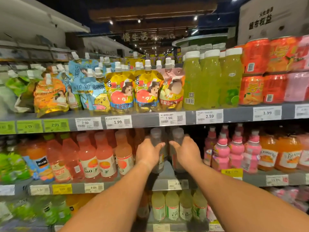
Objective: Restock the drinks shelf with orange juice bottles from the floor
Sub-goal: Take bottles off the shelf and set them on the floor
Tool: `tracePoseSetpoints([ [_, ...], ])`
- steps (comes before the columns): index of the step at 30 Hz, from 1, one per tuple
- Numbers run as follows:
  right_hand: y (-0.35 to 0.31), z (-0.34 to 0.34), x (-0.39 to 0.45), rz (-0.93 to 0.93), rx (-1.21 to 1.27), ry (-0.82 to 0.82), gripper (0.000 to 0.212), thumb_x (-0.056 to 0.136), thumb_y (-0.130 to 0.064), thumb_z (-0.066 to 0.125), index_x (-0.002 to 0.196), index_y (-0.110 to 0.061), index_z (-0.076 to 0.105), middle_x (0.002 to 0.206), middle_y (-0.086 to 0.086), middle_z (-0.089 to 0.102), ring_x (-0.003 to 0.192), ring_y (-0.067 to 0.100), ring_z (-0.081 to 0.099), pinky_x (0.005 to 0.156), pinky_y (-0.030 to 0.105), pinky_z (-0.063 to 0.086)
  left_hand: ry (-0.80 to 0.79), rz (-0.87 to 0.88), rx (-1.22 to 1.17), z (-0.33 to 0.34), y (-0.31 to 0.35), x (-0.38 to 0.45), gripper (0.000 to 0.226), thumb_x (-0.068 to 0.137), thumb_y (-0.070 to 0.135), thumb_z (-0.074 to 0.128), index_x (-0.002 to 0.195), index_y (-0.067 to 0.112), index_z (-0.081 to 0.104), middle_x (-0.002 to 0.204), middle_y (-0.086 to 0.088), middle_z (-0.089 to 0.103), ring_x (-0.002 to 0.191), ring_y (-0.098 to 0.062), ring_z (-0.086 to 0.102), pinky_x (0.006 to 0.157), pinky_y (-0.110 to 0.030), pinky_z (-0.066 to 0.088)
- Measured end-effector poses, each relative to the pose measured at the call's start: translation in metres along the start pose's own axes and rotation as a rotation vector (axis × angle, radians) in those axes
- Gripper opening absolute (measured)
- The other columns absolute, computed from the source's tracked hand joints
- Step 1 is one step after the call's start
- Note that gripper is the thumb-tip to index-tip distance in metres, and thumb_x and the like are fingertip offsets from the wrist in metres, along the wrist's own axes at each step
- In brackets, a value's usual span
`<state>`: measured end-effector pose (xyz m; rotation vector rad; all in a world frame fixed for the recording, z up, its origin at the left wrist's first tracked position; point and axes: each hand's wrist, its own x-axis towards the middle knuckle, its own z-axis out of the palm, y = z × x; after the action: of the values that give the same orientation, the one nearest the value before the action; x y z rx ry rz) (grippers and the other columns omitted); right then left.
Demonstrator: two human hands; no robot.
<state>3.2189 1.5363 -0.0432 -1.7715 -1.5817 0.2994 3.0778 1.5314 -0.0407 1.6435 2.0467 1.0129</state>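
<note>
The drinks shelf [168,171] runs across in front of me, pink-orange bottles [103,158] crowding its left side and pink ones [234,151] its right. In the gap between them my left hand [148,153] wraps one dark bottle [156,136] and my right hand [187,152] wraps another [178,134], both upright, side by side.

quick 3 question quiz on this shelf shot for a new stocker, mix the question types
1. True or false: each hand grips a bottle.
2. Which shelf are the hands at? A top, B middle, C bottom
3. What stands right of the gap on that shelf?

Key
1. True: left hand grips the left bottle, right hand the right bottle.
2. B, the middle shelf.
3. Pink bottles.
</note>
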Motion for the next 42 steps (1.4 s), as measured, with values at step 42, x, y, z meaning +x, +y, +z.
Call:
tracePoseSetpoints([
  [42, 0.095, 0.072, -0.299, -0.111, -0.294, -0.098, 0.034, 0.089, -0.028, 0.058, 0.113, -0.004, 0.053, 0.108, 0.014, 0.054, 0.101, 0.035, 0.051, 0.087, 0.044, 0.045, -0.111, 0.063, 0.235, -0.006, -0.209, -0.207, 0.043, 0.096, 0.041, 0.047, 0.131, 0.016, 0.053, 0.122, -0.005, 0.061, 0.115, -0.028, 0.055, 0.093, -0.038, 0.045],
])
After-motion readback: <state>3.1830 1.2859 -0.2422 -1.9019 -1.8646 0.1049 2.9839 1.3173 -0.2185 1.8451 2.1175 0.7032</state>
